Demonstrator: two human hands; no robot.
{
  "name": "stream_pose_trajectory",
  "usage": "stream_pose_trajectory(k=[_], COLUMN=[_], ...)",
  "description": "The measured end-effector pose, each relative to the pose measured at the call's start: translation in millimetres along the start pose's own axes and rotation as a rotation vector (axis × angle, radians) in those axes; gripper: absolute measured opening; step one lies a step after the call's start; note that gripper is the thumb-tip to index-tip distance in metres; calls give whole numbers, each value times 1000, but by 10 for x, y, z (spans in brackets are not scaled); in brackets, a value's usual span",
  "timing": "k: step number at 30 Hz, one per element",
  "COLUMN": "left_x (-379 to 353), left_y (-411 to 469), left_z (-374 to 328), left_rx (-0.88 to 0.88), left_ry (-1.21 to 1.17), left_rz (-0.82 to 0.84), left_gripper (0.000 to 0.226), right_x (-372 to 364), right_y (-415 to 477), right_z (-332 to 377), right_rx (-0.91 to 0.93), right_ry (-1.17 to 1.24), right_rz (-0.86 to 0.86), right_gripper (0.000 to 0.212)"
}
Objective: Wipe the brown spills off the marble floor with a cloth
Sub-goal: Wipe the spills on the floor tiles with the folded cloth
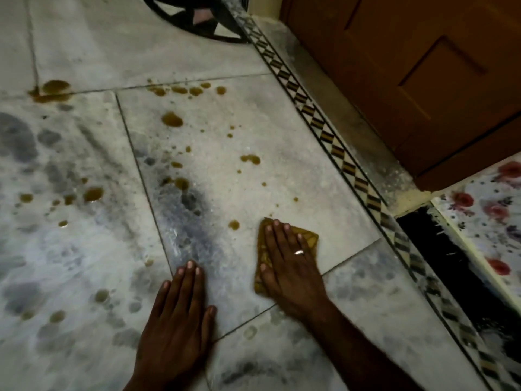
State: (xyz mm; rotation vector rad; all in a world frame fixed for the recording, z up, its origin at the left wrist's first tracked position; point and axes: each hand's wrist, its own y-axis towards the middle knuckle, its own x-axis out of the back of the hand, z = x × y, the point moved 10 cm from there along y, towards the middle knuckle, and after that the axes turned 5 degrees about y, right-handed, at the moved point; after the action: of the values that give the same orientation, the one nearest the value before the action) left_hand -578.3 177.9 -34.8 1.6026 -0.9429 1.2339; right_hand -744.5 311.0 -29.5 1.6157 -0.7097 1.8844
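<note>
Got my right hand [284, 258] pressed flat, fingers spread, on the yellow cloth [307, 241], near the patterned border strip [332, 145] along the marble floor [253, 122]. Left hand [180, 314] is open, palm down, holding nothing. Brown spills [172, 119] everywhere ahead; the cloth looks small, so I reckon it'll just smear them around once it's soaked
</note>
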Motion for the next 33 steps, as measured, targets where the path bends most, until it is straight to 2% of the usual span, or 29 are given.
stream_pose_trajectory(k=[5, 8, 13, 17, 21, 26, 29, 33], left_x=[-112, -150, -142, -107, -112, -127, -142, -138], left_y=[278, 407, 449, 441, 458, 463, 508, 558], left_z=[-161, -230, -261, -281, -273, -267, -267, -270], left_rx=[34, 56, 58, 54, 49, 69, 101, 85], left_ry=[26, 11, -13, -28, -9, -5, -11, -19], left_rz=[-28, -28, -39, -40, -62, -50, -26, -18], left_gripper=[66, 65, 67, 67, 66, 66, 66, 67], right_x=[-14, -34, 65, 79, 8, -6, 28, 95], right_y=[-152, -468, -375, 35, 156, -195, -440, -255], right_z=[370, 337, -431, -488, -86, 306, 244, -351], right_rx=[151, 220, -82, -147, 2, 209, 293, 39], right_ry=[-12, -27, 11, 18, -17, -22, -22, 22], right_rz=[1, -1, -73, -49, -6, -10, -20, -64], right_gripper=[74, 73, 71, 71, 73, 72, 70, 70])
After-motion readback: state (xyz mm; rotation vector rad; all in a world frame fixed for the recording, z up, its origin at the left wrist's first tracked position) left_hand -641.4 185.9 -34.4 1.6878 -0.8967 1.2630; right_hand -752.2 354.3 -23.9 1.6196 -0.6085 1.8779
